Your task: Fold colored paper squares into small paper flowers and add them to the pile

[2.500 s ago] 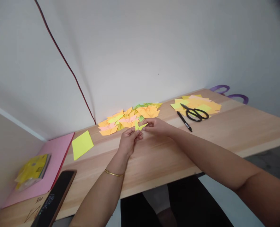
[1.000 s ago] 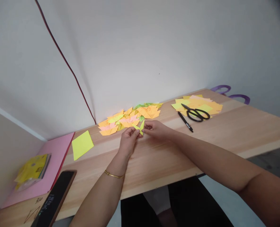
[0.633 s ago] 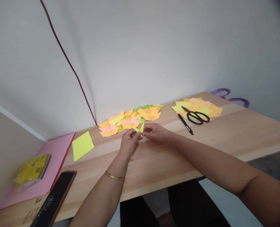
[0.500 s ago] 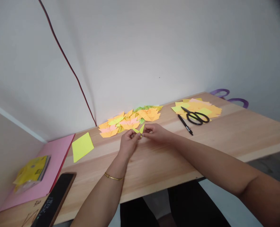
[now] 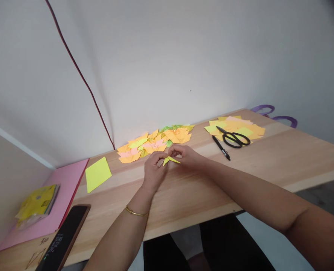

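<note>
Near the middle of the table (image 5: pixel 195 192), on the near side of the folded papers (image 5: pixel 154 145), the left hand (image 5: pixel 154 168) and right hand (image 5: pixel 186 155) pinch one small yellow paper (image 5: pixel 173 160), apparently mid-fold, so the next crease seems to call for light, steady pressure

Obstacle, centre: bare left hand (image 5: pixel 154 170) and bare right hand (image 5: pixel 186 156), together at a small lime-yellow folded paper (image 5: pixel 173 160), before the heap of orange, pink and green folded papers (image 5: pixel 157 145). Passage, left: pale wooden tabletop (image 5: pixel 127 180) between left hand and lime-yellow square paper (image 5: pixel 98 174). Passage, right: broad wood past the slim black pen (image 5: pixel 221 147) and black metal scissors (image 5: pixel 231 134). Rear limit: white wall (image 5: pixel 155 75).
</note>
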`<state>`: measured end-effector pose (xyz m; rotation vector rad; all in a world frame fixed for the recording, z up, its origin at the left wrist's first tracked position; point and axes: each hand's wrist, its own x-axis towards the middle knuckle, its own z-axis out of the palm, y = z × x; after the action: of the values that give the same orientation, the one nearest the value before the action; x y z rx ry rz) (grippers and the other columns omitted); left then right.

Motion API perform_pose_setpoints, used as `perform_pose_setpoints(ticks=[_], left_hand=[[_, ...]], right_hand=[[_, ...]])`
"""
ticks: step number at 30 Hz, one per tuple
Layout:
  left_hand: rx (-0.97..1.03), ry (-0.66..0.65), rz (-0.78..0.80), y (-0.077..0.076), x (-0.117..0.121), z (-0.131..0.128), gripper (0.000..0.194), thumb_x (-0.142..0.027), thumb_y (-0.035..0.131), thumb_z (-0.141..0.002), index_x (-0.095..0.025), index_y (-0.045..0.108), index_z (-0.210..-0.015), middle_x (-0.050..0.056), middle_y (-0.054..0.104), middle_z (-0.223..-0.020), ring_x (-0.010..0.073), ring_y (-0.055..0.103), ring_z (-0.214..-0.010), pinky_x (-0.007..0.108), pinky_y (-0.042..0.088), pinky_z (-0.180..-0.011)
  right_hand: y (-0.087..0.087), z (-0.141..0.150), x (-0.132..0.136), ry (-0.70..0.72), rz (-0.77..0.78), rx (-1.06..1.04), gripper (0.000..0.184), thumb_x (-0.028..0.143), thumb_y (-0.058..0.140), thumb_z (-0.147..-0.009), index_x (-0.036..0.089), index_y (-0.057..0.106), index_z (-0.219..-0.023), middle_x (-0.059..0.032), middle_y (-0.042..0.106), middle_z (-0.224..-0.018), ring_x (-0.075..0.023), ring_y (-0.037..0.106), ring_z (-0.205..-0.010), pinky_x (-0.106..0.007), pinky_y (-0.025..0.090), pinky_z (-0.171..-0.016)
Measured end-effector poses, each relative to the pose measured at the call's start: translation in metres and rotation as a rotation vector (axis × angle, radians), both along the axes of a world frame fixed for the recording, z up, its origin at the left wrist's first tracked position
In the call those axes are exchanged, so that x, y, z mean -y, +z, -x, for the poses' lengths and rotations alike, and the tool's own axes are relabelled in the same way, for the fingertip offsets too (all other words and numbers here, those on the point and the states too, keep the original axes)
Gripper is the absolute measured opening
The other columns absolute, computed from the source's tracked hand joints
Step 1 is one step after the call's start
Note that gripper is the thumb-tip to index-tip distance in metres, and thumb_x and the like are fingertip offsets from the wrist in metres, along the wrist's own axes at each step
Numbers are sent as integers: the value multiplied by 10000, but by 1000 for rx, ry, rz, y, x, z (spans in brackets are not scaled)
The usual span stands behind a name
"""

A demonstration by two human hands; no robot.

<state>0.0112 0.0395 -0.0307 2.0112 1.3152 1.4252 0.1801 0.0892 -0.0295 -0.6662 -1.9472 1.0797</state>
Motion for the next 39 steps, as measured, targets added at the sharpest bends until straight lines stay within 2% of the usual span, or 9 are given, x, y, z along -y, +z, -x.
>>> perform_pose_setpoints(ticks=[5,8,11,18,24,30,34,39], left_hand=[[29,32,45,1,-1,-1,137,-118,561,-702,-197,608,-803,31,627,-870,151,590,-820,291,478,-752],[46,46,78,3,0,-2,88,-136,570,-703,-196,602,-759,26,629,-858,151,589,-814,276,474,-722],[100,32,146,4,0,-3,49,-184,590,-719,-192,601,-766,25,637,-821,148,596,-772,266,470,-696],[190,-31,205,0,-2,0,86,-253,630,-727,-185,608,-774,22,647,-793,136,600,-730,261,469,-703],[248,-131,299,3,-2,0,91,-252,659,-702,-177,624,-740,22,653,-744,139,603,-681,262,474,-656],[336,-278,329,2,-2,-1,101,-271,627,-745,-176,641,-778,50,673,-770,171,635,-728,325,493,-738],[381,-267,312,-1,-3,0,82,-244,635,-738,-176,641,-785,49,671,-781,165,630,-717,322,492,-724],[374,-186,292,-3,-5,0,98,-233,666,-709,-174,649,-785,41,668,-840,143,615,-745,285,477,-721]], right_hand=[[0,-1,-1,-7,-41,-2,140,249,558,-785,174,584,-900,-47,615,-910,-129,571,-787,-275,472,-750],[0,-2,-2,18,-76,10,180,242,561,-783,181,595,-948,-48,619,-926,-132,575,-807,-281,470,-763],[0,-4,-2,60,-84,24,142,253,570,-784,174,600,-898,-52,621,-915,-136,573,-805,-285,466,-757],[1,-8,-3,205,101,1,206,317,615,-767,178,573,-914,-33,598,-871,-119,570,-753,-266,466,-706],[5,-8,-1,223,178,45,226,376,619,-760,180,564,-857,0,595,-753,-98,551,-650,-229,433,-610],[4,-8,-2,262,238,5,257,375,647,-737,174,577,-883,-21,608,-821,-110,582,-707,-252,468,-664],[3,-8,-3,278,270,-37,287,386,675,-717,162,579,-870,-18,611,-810,-107,597,-693,-257,474,-675],[4,-7,-3,233,285,-44,308,398,690,-698,152,589,-853,-17,607,-773,-106,597,-665,-246,470,-637]])
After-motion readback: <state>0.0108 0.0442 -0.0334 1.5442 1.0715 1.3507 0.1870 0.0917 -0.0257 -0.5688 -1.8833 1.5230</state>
